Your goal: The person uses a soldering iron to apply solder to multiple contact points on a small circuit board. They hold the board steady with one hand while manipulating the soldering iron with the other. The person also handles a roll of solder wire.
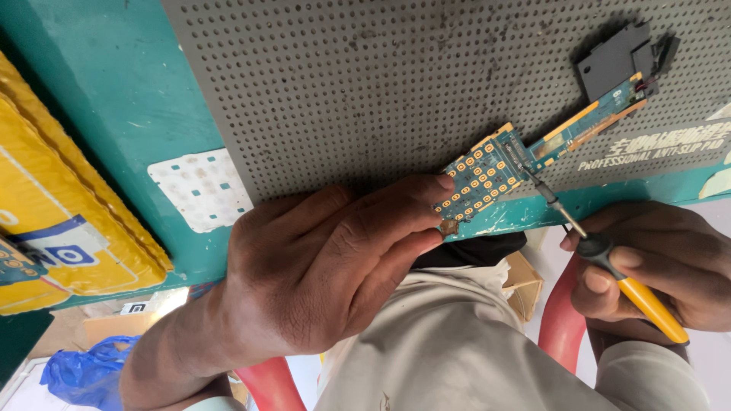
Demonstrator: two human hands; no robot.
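A blue circuit board [533, 152] with gold round pads lies on a grey perforated mat [365, 84]. My left hand [327, 274] presses its fingertips on the board's near end, pinning it to the mat. My right hand [655, 259] grips a screwdriver [609, 255] with a yellow handle and black collar. Its thin metal tip rests on the board's middle, near the pads. A black plastic part [617, 65] sits at the board's far end.
A teal bench [114, 99] carries the mat. A white rubber keypad sheet [202, 189] lies left of my left hand. A yellow padded packet [61, 221] lies at the far left. A blue plastic bag [84, 369] and a red stool frame [560, 320] are below.
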